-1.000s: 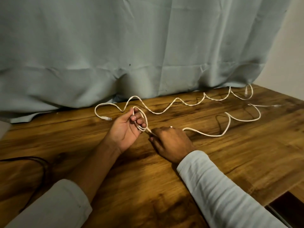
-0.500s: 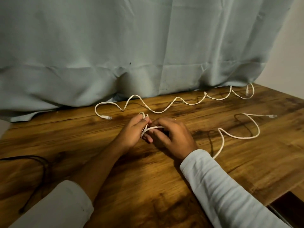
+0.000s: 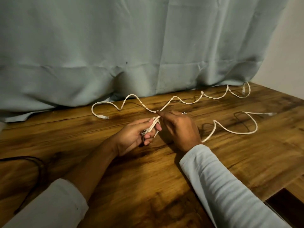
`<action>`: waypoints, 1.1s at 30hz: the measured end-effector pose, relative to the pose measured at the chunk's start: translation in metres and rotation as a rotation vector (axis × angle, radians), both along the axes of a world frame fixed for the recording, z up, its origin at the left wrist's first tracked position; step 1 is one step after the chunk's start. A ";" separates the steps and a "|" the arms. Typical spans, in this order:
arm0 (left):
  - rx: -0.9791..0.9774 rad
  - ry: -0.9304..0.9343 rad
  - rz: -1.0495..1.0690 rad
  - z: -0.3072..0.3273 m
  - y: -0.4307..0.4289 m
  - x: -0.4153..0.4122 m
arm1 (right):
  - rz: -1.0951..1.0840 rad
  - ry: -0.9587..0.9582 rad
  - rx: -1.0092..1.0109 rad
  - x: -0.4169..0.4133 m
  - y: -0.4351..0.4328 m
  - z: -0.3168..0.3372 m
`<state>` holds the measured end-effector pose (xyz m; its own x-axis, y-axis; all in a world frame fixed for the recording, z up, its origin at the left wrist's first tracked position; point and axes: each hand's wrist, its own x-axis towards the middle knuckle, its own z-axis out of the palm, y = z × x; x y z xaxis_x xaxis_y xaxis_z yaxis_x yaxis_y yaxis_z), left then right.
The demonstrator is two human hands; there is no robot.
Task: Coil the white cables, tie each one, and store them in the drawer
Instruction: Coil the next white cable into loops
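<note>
Head view: left hand (image 3: 134, 134) is palm up, fingers curled round a few loops of the coiled cable (image 3: 153, 125), held just above the wooden surface (image 3: 148, 186). Right hand (image 3: 180, 129) is knuckles up, fingertips pinching the same cable at the top of the loops. Its loose tail snakes right across the surface to a plug (image 3: 270, 114). Second cable (image 3: 175, 97) lies uncoiled, zigzag along the foot of the curtain (image 3: 131, 46). Black cord (image 3: 41, 165) sits far left.

2 white cables (image 3: 181, 100) on a brown wood-grain table (image 3: 230, 162); pale blue-grey curtain (image 3: 131, 46); light ribbed sleeve (image 3: 222, 186).
</note>
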<state>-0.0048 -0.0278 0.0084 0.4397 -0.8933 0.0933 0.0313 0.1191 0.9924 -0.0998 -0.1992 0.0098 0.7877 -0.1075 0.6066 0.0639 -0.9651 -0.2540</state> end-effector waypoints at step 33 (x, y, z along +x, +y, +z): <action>0.112 -0.261 0.293 -0.008 -0.004 0.012 | 0.120 -0.101 -0.103 -0.004 0.012 0.001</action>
<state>0.0076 -0.0315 0.0003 0.6519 -0.7444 0.1448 -0.2424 -0.0237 0.9699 -0.1035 -0.1867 0.0108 0.7254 0.0503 0.6865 0.2008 -0.9694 -0.1411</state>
